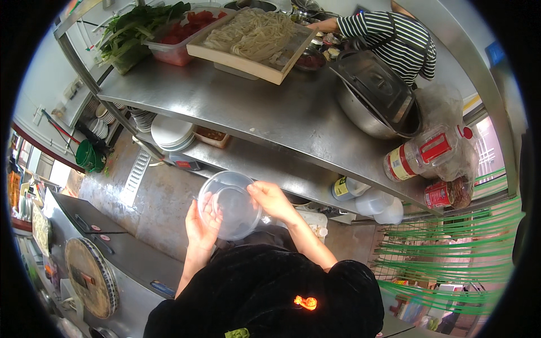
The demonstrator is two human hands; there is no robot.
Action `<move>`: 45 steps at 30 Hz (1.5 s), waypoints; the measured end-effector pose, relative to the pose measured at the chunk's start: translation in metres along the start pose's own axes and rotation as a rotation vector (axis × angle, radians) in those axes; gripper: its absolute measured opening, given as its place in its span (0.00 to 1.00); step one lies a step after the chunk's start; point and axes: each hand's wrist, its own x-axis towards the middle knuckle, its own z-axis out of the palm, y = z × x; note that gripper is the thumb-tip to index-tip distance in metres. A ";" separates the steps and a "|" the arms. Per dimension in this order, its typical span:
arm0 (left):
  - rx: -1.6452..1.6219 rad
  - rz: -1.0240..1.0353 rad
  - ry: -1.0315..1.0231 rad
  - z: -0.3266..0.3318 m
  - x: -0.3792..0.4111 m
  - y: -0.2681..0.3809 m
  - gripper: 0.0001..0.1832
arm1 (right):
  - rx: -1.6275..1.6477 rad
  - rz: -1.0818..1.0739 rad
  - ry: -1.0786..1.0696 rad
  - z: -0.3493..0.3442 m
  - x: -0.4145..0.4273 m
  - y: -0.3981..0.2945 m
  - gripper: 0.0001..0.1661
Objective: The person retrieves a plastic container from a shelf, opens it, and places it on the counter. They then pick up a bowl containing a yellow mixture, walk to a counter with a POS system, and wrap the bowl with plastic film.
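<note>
A clear round plastic bowl [236, 207] is held between my two hands, in front of my body. My left hand [203, 224] supports it from the left, with fingers showing through the see-through plastic. On the other side, my right hand [270, 200] pinches the rim. The bowl looks empty. It is apart from the stainless steel table [270, 105] that stands beyond it.
On the table are a wooden tray of noodles [236, 63], a tub of red vegetables [169, 50], leafy greens [127, 38], a steel pot [363, 110] and a plastic jug [422, 152]. White plates [171, 131] sit below. A round chopping block [86, 276] rests at left. Another person [389, 42] works opposite.
</note>
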 end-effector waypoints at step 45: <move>0.050 0.001 0.031 0.007 -0.004 -0.006 0.21 | 0.062 -0.012 0.032 0.002 -0.005 0.000 0.22</move>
